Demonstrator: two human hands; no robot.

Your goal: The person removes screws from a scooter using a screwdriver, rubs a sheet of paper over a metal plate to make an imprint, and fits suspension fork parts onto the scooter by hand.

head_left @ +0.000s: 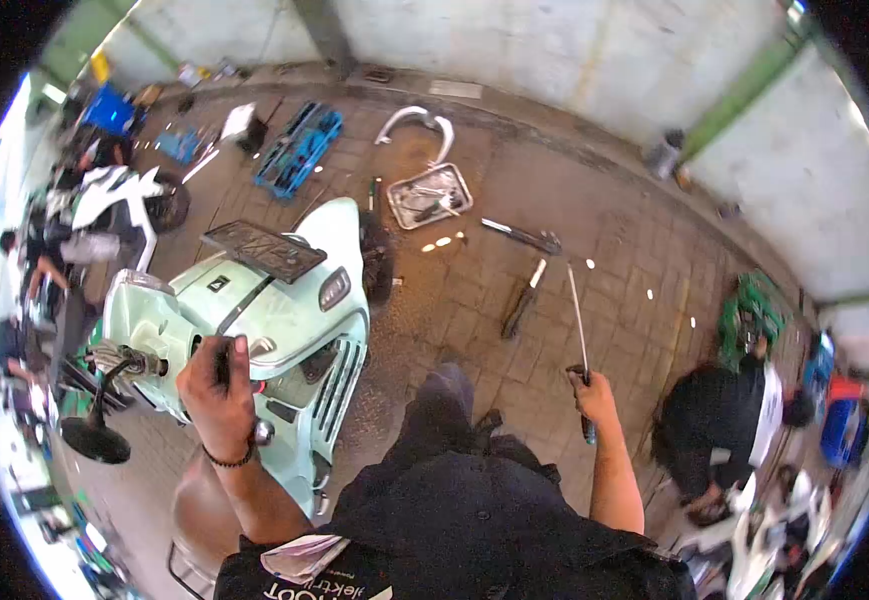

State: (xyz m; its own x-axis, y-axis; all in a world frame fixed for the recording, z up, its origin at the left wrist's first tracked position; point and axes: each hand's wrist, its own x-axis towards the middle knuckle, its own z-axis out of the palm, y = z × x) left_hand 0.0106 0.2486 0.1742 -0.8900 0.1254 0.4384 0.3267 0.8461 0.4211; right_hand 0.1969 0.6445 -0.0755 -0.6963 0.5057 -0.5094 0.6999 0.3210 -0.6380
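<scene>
The mint-green scooter [184, 295] stands at my left, its black plate [269, 250] facing up and its round mirror [95, 440] out to the side. I have my left hand [219, 400] over the handlebar area, thumb raised and the other fingers curled; I cannot tell from this view whether they grip the scooter or merely rest against it. My right hand [594, 400] is well apart from it, fingers wrapped tightly around the handle of a long screwdriver [578, 315], whose shaft points forward over the paved floor [479, 350].

I read the step as hand work at the scooter's front, with the tool ready but touching nothing. Using it there would call for a swing across my body and a careful turn of that long tip, clear of the painted panels, while the left hand steadies.

Farther out on the floor I see a hammer [514, 234], a dark-handled tool [520, 308], a metal tray [441, 216] holding small items, a curved white part [446, 135] and a blue toolbox [326, 148]. Another person [699, 425] bends low to my right.
</scene>
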